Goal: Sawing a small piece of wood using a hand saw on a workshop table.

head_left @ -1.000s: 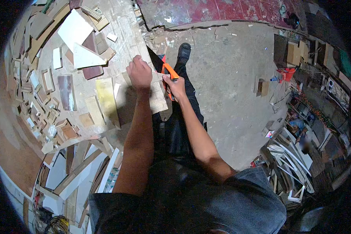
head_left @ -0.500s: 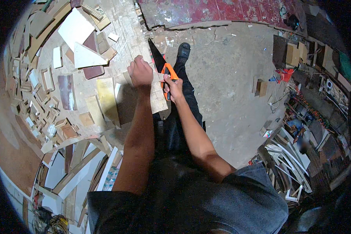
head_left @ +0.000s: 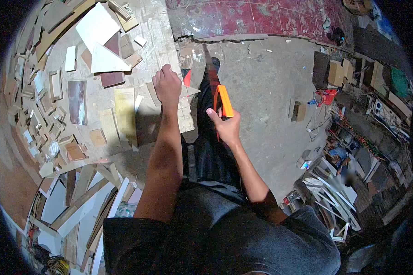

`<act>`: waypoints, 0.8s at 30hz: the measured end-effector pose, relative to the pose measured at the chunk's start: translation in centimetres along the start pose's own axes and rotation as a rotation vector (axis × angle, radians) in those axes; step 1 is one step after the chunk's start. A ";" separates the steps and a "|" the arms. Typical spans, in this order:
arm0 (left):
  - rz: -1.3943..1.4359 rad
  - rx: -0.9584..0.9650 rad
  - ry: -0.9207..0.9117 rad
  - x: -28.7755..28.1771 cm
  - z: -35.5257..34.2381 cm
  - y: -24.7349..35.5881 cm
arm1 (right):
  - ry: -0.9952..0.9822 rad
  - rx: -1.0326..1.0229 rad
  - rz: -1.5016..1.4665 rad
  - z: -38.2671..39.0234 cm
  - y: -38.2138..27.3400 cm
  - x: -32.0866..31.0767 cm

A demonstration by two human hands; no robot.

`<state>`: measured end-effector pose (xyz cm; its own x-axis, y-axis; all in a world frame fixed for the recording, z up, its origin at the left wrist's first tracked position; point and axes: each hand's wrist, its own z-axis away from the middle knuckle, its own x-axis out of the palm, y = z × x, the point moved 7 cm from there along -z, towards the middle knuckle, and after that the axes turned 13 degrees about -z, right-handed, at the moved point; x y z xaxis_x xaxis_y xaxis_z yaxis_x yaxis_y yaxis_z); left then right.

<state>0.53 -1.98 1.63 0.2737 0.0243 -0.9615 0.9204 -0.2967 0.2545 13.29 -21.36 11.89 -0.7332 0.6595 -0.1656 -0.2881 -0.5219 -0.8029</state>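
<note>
My right hand [head_left: 227, 126] is wrapped round the orange handle of a handsaw [head_left: 225, 100], out past the right edge of the wooden worktable [head_left: 151, 50]. The dark blade points away from me, blurred, above my leg and shoe, apart from the wood. My left hand [head_left: 168, 86] is closed and bears down on a thin, pointed wood piece [head_left: 189, 90] at the table edge. The pointed end juts out over the edge; much of the rest is hidden under my hand.
White boards [head_left: 96, 27], a yellowish board [head_left: 125, 114] and several small offcuts lie across the table. Scrap strips [head_left: 85, 197] lean at the lower left. Cardboard boxes [head_left: 336, 72], cables and a pile of white strips [head_left: 330, 192] line the right. A person sits near that pile.
My right hand has drawn the saw away from the table edge, to the right and slightly nearer me. The left hand keeps its place on the wood piece.
</note>
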 end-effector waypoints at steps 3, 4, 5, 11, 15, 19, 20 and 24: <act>-0.005 0.008 0.030 -0.2 0.0 -0.2 | -0.012 0.028 -0.178 0.7 -1.5 1.6; -0.001 0.004 0.033 -0.1 0.0 -0.2 | -0.031 0.089 -0.301 0.8 -1.3 2.2; 0.010 0.008 0.041 -0.1 0.0 -0.3 | -0.070 0.070 -0.280 0.6 -1.3 2.8; -0.021 0.030 0.063 -1.0 -0.1 0.1 | -0.129 0.033 -0.239 0.5 -0.7 4.3; -0.043 0.021 0.063 -0.9 -0.1 0.0 | -0.160 -0.027 -0.172 0.6 -0.9 4.7; -0.003 0.024 0.078 -0.6 0.0 -0.1 | -0.191 -0.040 -0.092 0.9 -1.7 5.6; -0.008 0.028 0.076 -0.5 0.0 -0.2 | -0.173 -0.011 -0.095 0.9 -1.8 5.6; -0.035 0.027 0.063 -0.9 -0.1 -0.1 | -0.154 0.021 -0.103 0.0 -3.9 5.5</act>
<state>0.19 -1.89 2.42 0.2597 0.0949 -0.9610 0.9220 -0.3204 0.2175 10.38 -15.66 14.10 -0.7843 0.6203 0.0083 -0.3785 -0.4679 -0.7986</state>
